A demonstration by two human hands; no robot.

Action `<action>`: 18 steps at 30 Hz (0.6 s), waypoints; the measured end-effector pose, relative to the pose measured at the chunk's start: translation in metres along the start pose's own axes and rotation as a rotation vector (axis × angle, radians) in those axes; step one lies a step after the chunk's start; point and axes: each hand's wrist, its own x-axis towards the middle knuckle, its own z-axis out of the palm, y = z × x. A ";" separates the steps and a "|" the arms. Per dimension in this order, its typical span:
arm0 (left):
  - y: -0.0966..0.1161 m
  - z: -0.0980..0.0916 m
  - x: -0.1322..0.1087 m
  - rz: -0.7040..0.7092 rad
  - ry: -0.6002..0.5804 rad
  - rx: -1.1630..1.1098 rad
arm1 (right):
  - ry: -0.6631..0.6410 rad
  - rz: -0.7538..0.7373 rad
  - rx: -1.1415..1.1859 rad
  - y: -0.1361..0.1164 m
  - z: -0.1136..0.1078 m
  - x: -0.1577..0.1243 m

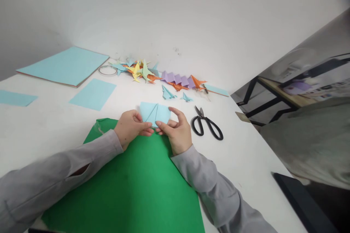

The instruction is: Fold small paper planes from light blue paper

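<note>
A small light-blue sheet of folded paper (pixel 163 113) is held between my two hands, with crease lines and a folded flap across its face. My left hand (pixel 133 125) pinches its lower left edge between thumb and fingers. On the other side, my right hand (pixel 179 131) grips the lower right part, thumb in front and the index finger at the upper right corner. Beneath both hands lies a large green sheet (pixel 136 185) on the white table. Just beyond the paper are two small folded light-blue paper figures (pixel 168 93).
Black-handled scissors (pixel 205 122) lie right of my right hand. Along the wall is a pile of colourful folded paper figures (pixel 140 70) beside a purple pleated strip (pixel 176 79). Light-blue sheets (pixel 93 94) and a larger stack (pixel 67 64) lie left; a tape roll (pixel 107 70) is near.
</note>
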 end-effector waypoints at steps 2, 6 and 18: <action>-0.001 0.000 0.001 0.013 0.005 0.004 | 0.020 0.018 -0.004 -0.001 0.001 0.000; -0.001 0.000 0.001 0.022 0.001 0.017 | 0.032 0.041 -0.024 -0.002 0.001 0.000; 0.002 0.003 0.000 0.023 0.058 0.062 | 0.016 0.045 -0.005 0.000 0.000 0.001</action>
